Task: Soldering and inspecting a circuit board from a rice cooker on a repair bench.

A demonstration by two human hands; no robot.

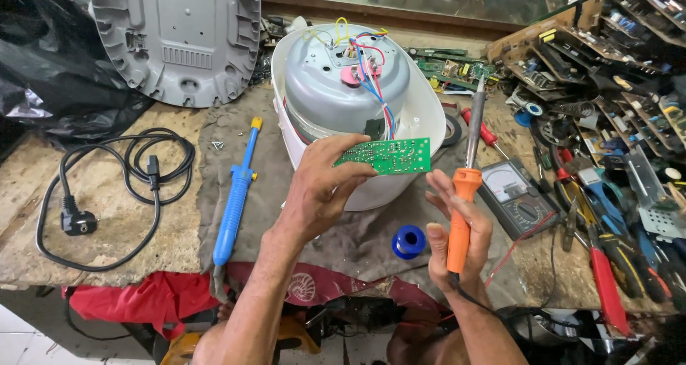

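From the head camera, the left hand (325,186) pinches a green circuit board (386,156) by its left edge, lifting it level in front of the upturned white rice cooker (357,100), solder side facing the eyes, apparently for inspection. The right hand (457,229) is closed around an orange-handled soldering iron (466,172), held upright with its tip above the board's right end, wrist bent inward.

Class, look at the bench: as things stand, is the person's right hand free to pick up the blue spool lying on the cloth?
Probably not yet. The blue spool lies uncovered just beside the right hand, but that hand is closed around the orange-handled soldering iron.
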